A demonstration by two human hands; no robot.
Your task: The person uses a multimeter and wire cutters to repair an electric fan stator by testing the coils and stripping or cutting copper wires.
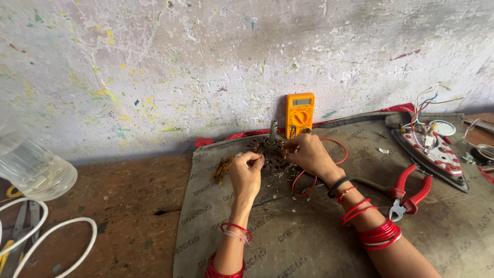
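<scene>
left hand (246, 172), right hand (307, 153), on motor stator (271, 154)

Soft, even daylight fills the scene, bright on the wall behind the yellow multimeter (299, 114). Shadows are faint and short beneath things. Left of the multimeter, at the frame's edge, a clear plastic bottle (31, 167) looks blurred and stretched. The middle is sharp, without glare.
</scene>
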